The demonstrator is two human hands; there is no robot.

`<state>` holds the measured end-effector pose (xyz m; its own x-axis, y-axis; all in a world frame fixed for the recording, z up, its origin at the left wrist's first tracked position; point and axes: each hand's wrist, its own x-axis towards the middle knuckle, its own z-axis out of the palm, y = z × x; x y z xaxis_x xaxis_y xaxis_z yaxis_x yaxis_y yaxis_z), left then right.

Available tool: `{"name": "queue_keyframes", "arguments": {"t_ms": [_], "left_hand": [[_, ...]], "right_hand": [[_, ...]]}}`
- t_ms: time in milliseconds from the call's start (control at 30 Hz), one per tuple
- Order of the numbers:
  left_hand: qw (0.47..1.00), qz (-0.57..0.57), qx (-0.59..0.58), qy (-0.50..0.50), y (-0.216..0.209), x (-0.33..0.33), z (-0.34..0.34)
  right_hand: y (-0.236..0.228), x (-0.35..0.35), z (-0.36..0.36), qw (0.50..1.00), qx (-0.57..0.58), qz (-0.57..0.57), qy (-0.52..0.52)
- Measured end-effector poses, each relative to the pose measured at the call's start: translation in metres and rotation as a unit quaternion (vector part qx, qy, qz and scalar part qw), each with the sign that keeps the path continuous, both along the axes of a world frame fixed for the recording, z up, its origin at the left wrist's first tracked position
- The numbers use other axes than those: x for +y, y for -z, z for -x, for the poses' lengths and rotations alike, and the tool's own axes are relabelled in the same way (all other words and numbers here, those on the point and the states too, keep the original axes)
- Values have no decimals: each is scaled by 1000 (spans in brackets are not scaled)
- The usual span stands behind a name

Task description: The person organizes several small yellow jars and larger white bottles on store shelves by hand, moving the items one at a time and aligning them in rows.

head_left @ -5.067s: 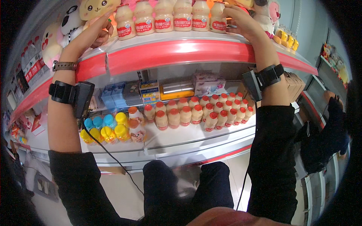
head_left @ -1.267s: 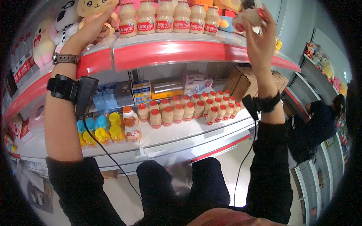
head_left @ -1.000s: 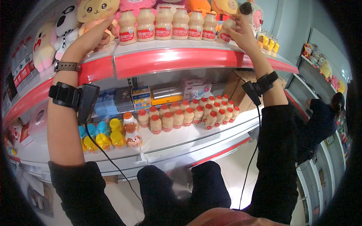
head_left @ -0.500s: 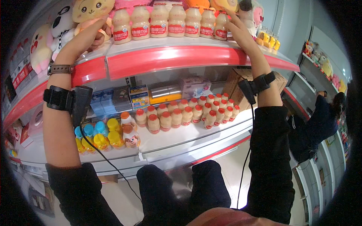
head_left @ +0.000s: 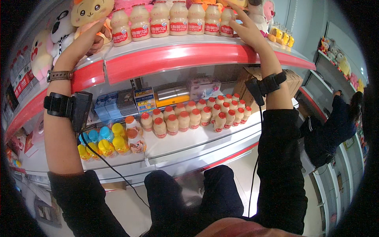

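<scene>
A row of several plump cream-coloured drink bottles with red caps and red labels stands upright along the front of the upper shelf. At the row's left end is my left hand, its index finger stretched beside the end bottle and its other fingers loosely bent, holding nothing. My right hand is at the opposite end, thumb and fingers spread beside the last bottle. Its thumb is close to or touching that bottle; contact is hard to tell.
Plush toys sit behind the row. On the lower shelf are more small red-capped bottles, duck-shaped bottles, boxes and a carton. Another person is at the right by other shelves. Cables hang from my wrist straps.
The view has shifted slightly, so shelf and bottles appear a little further left and higher. My hands stay at the row's two ends. The person at the right has moved slightly.
</scene>
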<state>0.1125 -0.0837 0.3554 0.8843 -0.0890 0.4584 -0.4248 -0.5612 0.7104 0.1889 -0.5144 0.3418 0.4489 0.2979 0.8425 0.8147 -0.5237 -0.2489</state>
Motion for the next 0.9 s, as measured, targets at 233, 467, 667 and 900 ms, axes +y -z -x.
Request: {"name": "queue_keyframes", "arguments": {"t_ms": [233, 467, 667, 900], "left_hand": [[999, -18, 25, 16, -1, 9, -2], [1000, -17, 3, 2, 0, 9, -4], [1000, 17, -3, 7, -1, 3, 0], [999, -3, -6, 40, -2, 1, -4]], "right_hand": [[-3, 7, 12, 998, 40, -3, 38], [-7, 16, 28, 987, 142, -64, -34], [-3, -3, -17, 998, 19, 2, 55], [20, 1, 28, 916, -382, -84, 92]]}}
